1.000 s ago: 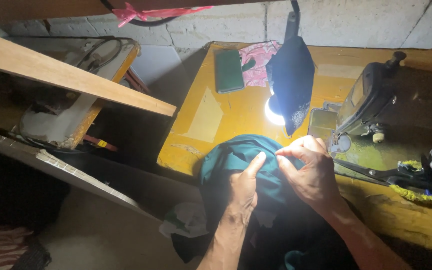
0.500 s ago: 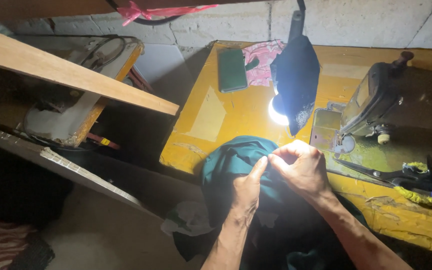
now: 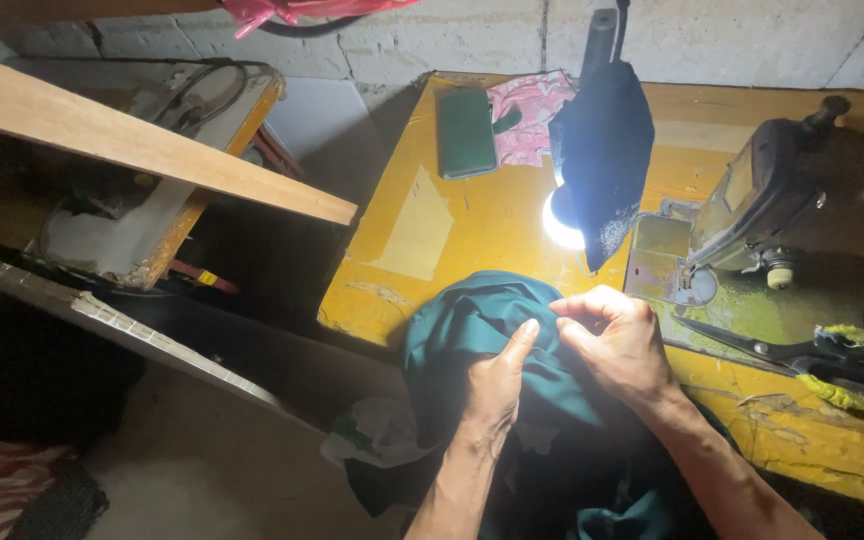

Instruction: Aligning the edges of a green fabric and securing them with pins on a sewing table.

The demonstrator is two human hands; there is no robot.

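We note both hands working on a dark teal cloth (image 3: 472,330) that lies bunched over the near edge of a yellow table (image 3: 492,225) and hangs down toward the person's lap. Our left hand (image 3: 497,385) rests flat on top of the cloth, fingers stretched forward and pressing the fabric down, thumb pointing toward the other hand. Our right hand (image 3: 617,340) sits just beside it, fingers curled in, thumb and forefinger pinching a small fold of the cloth at the top of the bunch. The two hands nearly touch at the fingertips.

Behind the hands a lit bulb (image 3: 564,220) glows beneath a dark blue shade (image 3: 607,150) made of cloth. To the right stands a sewing machine (image 3: 772,200) on the table. Scissors (image 3: 782,350) lie near the right wrist, their handles wound with yellow-green thread. At the far side of the table we record a green phone (image 3: 466,132) and, touching it, a pink rag (image 3: 532,125). To the left, well apart from the hands, a wooden plank (image 3: 142,145) crosses above a cluttered bench.
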